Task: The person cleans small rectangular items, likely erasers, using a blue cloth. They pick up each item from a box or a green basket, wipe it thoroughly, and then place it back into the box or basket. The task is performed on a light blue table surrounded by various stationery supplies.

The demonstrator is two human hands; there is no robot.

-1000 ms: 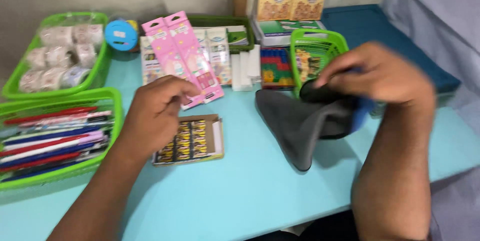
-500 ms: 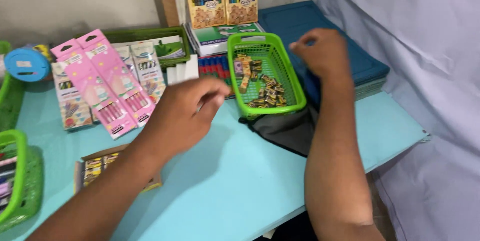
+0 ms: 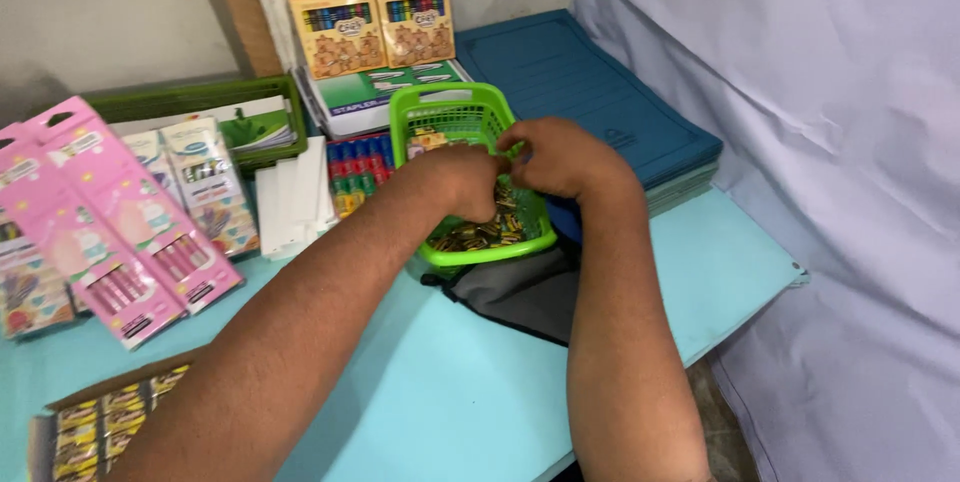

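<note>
Green basket [image 3: 440,112]: plastic mesh, sitting near the middle of the light blue surface [image 3: 450,402], its near edge overlapping a dark grey pouch [image 3: 520,292]; holding a heap of small yellow-and-dark pieces [image 3: 480,234], too small to identify.
Left hand [image 3: 462,180]: reaching into the basket, fingers curling down over the small pieces; whether it is gripping any cannot be told.
Right hand [image 3: 562,157]: hovering over the basket's right side, fingertips pinching together close to the left hand; what sits between them is hidden.
Blocking the view: both hands and forearms are covering much of the basket's inside and its right wall.
Behind the basket: two tan crayon boxes [image 3: 370,20] standing upright against the wall, a flat green-and-white box [image 3: 385,92] lying below them.
Right of it: a stack of dark blue folders [image 3: 590,92] lying flat, a pale cloth [image 3: 800,142] hanging beyond.
Left of it: a row of red, blue and green items [image 3: 355,164], a white stack [image 3: 292,197], a dark green tray [image 3: 200,102] holding leaflets.
Far left: pink blister packs [image 3: 110,222] lying slanted, touching one another.
Near left corner: a cardboard box [image 3: 105,412] showing yellow packets, well apart from the basket.
</note>
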